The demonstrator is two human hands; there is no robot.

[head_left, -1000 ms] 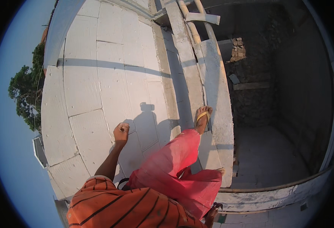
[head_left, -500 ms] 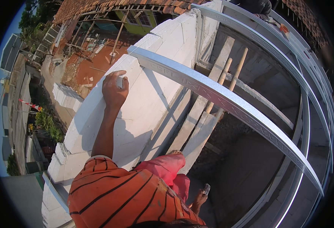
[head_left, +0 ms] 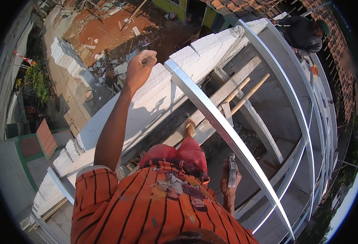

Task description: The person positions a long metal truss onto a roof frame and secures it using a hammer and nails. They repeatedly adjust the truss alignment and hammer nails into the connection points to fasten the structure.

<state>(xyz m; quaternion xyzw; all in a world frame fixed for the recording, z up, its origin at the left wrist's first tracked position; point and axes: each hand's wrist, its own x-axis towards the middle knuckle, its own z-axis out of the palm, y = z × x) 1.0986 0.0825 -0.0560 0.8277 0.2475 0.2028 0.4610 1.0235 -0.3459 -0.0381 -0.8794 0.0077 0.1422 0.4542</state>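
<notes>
So the left hand is up over the top of the white block wall, fingers curled in toward the thumb; can't tell if it's fully closed or has something tucked inside, and can't tell if it's touching the blocks either; just to the right of it, the near end of a shiny metal beam sits at the wall top, and the beam slants down past the person's right side; the right hand is lower down, wrapped around a grey metal tool, looks like a hammer to me, held upright between the body and that beam; the person's got an orange shirt with dark stripes plus red trousers, and one foot shows on the planks, near the beam; two bamboo poles stick out beyond it, next to a long plank; more curved metal beams run down the right side; a co-worker in dark clothes and a green cap is up at the top right, by a tiled roof; rubble and reddish dirt lie outside the wall.
</notes>
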